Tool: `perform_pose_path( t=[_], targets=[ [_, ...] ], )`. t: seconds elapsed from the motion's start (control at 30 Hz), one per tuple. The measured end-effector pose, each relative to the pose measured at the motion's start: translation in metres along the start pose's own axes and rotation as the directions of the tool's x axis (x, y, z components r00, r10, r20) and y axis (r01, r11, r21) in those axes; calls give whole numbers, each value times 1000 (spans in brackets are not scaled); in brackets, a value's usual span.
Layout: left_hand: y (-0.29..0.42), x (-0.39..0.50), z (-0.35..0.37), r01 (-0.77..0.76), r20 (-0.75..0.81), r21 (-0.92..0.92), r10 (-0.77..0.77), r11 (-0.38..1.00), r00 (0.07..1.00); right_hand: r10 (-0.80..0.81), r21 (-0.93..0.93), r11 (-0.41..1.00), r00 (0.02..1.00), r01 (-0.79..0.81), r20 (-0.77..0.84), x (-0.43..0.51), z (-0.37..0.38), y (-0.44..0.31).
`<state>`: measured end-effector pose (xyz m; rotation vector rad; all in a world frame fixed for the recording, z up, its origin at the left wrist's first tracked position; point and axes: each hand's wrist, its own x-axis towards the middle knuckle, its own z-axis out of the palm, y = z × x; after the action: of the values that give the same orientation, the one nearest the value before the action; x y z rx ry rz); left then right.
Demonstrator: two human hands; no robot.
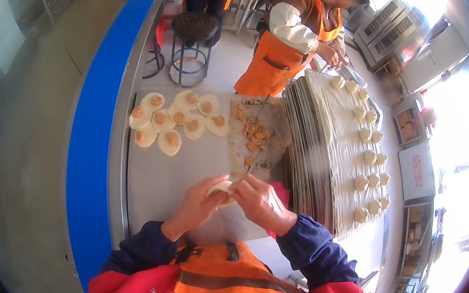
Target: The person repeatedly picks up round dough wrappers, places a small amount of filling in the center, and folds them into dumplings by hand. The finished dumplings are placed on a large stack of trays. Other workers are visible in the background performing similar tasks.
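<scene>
Cupped under a round dough wrapper (222, 187), my left hand (198, 201) holds it above the front part of the metal worktop (168, 191). The fingers of my right hand (257, 197) pinch the wrapper's right edge. How much filling lies inside is hidden by my fingers. Several flat dough rounds (194, 125) topped with orange-brown filling lie at the back left. Beyond my right hand, a heap of filling (256, 134) rests on a printed sheet (237, 164). One metal utensil (262, 107) sticks out of the far side of the heap, and another (257, 157) points towards my right hand.
At right stands a tall stack of trays (309, 155), its cloth-covered top (330, 144) bearing several pleated buns (361, 182). Across the worktop a co-worker in an orange apron (270, 59) leans over. A round stool (194, 27) stands behind. A blue ledge (90, 152) borders the left side.
</scene>
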<state>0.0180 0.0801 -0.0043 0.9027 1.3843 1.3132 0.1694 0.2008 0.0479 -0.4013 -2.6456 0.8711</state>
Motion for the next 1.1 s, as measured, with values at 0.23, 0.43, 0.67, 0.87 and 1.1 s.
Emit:
perform_pose_path(
  t=[0.23, 0.43, 0.67, 0.87, 1.1],
  targets=[
    [-31, 12, 19, -192, 28, 127, 190, 973, 981, 15, -73, 997, 995, -8, 95, -15, -9, 2],
    [-26, 17, 22, -147, 189, 359, 83, 922, 978, -31, 47, 998, 1000, 31, -2, -17, -8, 5],
    [-5, 13, 24, -71, -50, 88, 75, 994, 996, 52, -22, 998, 997, -51, 50, -29, -10, 16],
    [-20, 12, 28, -214, -121, 256, 251, 943, 960, -52, -45, 998, 998, 51, -23, -23, -3, 19],
    [8, 13, 27, -193, -78, 62, 197, 979, 977, 90, 110, 991, 992, -80, -85, -13, -9, 9]
  ],
)
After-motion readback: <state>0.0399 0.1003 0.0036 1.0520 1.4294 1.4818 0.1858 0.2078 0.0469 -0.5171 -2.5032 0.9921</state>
